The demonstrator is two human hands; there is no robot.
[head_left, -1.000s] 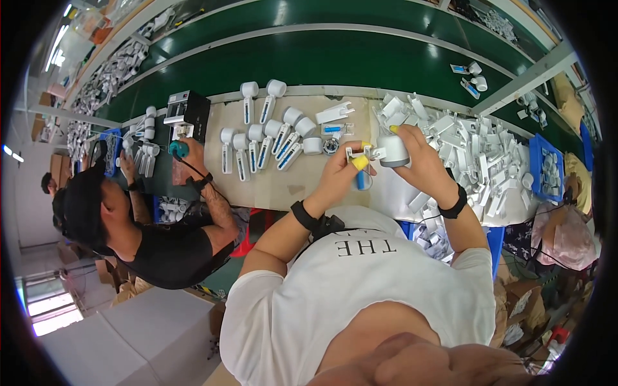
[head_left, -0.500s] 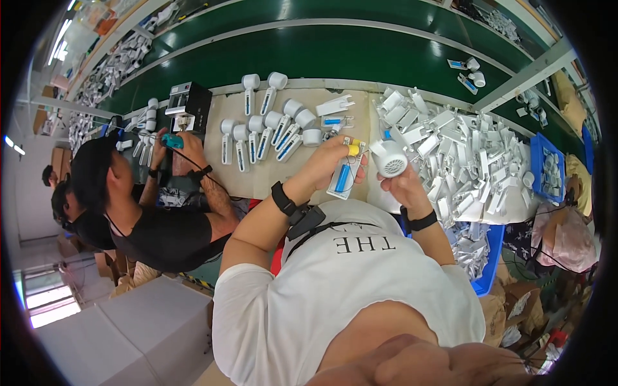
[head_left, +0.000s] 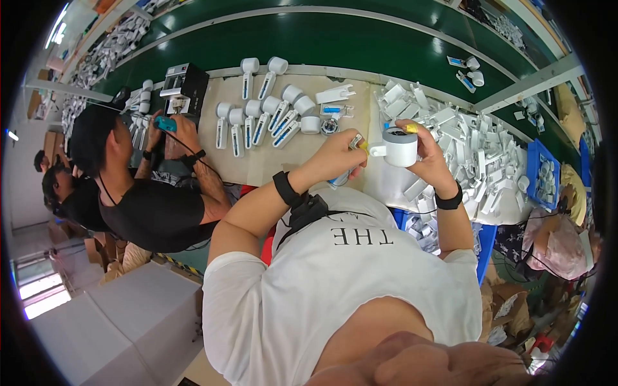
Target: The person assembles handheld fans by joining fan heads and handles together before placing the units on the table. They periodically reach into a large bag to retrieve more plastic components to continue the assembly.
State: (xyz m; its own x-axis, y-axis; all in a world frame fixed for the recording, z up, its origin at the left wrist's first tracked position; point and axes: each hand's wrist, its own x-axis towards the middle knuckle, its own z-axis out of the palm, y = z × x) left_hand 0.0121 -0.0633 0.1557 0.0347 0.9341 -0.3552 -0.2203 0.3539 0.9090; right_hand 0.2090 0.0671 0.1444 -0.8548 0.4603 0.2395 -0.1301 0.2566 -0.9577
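My right hand (head_left: 430, 162) grips a white fan head (head_left: 400, 153), a short round cup with a stubby neck pointing left. Its top side looks grey and dark inside, and a small yellow piece (head_left: 411, 128) shows at the fingertips there. Close by on the left, my left hand (head_left: 338, 157) is closed on a handle panel (head_left: 339, 181) with a blue battery, mostly hidden under the fingers. Another yellow piece (head_left: 364, 147) pokes out at its fingertips, by the tip of the neck. Whether it touches the neck I cannot tell.
Several white fan heads with handles (head_left: 261, 128) lie left on the bench (head_left: 257, 175). A heap of white shells (head_left: 460, 148) covers the right, with blue bins (head_left: 544, 170) beyond. A co-worker (head_left: 138, 174) holds a teal tool (head_left: 166, 123) beside a black machine (head_left: 185, 87).
The fan head has been turned from grille-up to its dark side up, neck to the left. My right hand has risen around it; the panel in my left hand is now mostly covered.
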